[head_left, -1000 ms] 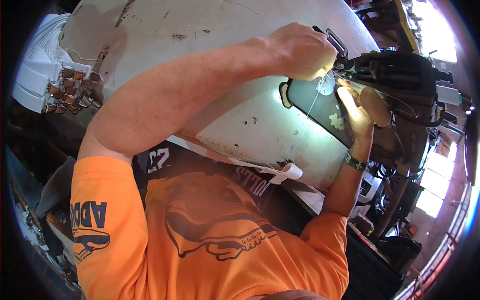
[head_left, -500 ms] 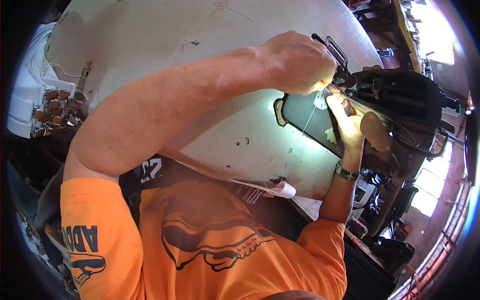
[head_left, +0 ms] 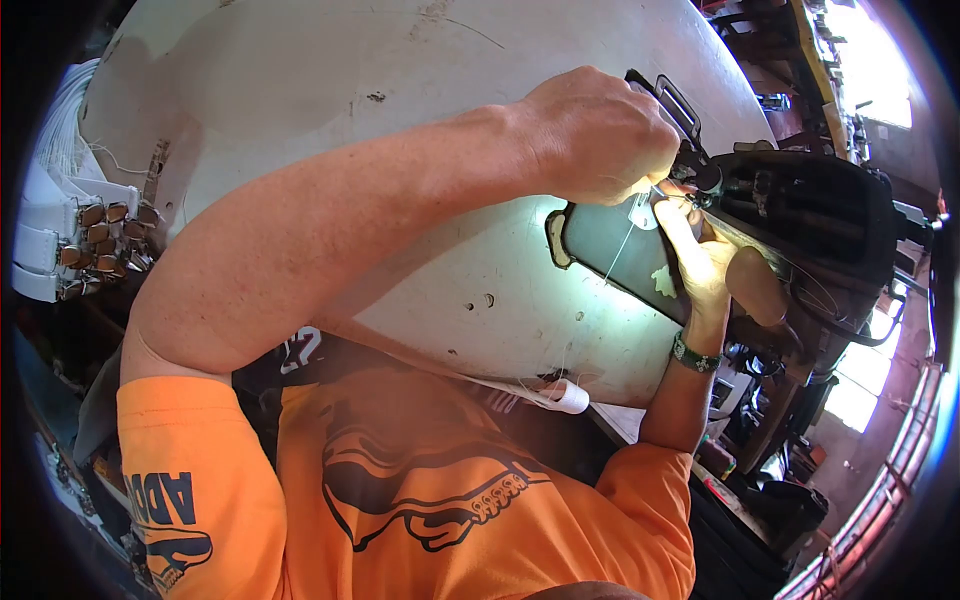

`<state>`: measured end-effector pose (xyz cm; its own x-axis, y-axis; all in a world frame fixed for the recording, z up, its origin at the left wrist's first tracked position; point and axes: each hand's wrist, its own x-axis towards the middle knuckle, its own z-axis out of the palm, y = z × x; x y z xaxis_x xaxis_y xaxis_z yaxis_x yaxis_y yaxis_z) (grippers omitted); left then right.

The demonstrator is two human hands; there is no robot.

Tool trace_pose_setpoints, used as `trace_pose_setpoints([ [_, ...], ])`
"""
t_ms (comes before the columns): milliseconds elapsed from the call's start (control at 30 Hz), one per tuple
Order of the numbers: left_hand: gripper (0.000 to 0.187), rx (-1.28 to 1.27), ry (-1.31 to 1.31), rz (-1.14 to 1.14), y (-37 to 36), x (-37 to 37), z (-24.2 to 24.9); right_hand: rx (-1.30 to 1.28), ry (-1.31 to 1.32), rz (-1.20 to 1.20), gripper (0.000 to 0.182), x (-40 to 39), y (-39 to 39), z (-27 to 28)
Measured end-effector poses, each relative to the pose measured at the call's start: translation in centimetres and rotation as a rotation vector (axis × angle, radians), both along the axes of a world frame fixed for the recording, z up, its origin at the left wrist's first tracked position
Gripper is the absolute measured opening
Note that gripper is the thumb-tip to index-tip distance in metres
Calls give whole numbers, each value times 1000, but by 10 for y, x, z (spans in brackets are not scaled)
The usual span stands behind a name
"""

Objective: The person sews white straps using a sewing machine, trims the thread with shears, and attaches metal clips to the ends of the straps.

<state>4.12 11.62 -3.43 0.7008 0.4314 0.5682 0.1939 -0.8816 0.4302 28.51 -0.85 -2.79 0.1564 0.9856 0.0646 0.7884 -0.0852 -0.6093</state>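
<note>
My left hand (head_left: 605,135) reaches across the table to the head of a black sewing machine (head_left: 800,200). It is closed, thumb and finger pinched on what looks like a fine thread by the needle area. My right hand (head_left: 700,250), with a beaded bracelet, comes up from below with its fingertips together at the same spot; what they hold is hidden. A white thread (head_left: 618,258) runs down from a small shiny metal plate (head_left: 643,212) across the dark machine bed (head_left: 610,240). A lamp lights both hands. The needle itself cannot be made out.
A worn pale table (head_left: 300,80) surrounds the machine. White straps with metal buckles (head_left: 105,240) hang at the left edge. A roll of white tape (head_left: 570,397) sits at the near edge by my shirt. Shelves and windows stand at the right.
The view has shifted slightly. Both hands stay at the needle area, with my left fingertips a little nearer the machine's head.
</note>
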Motion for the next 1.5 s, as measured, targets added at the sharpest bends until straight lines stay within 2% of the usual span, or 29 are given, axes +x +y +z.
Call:
trace_pose_setpoints([
  [1067, 18, -4, 45, -3, 1, -1, 2, 43, 77, -3, 17, -7, -2, -1],
  [1500, 20, -20, 12, 67, -2, 4, 0, 41, 99, -1, 18, -6, -2, -2],
])
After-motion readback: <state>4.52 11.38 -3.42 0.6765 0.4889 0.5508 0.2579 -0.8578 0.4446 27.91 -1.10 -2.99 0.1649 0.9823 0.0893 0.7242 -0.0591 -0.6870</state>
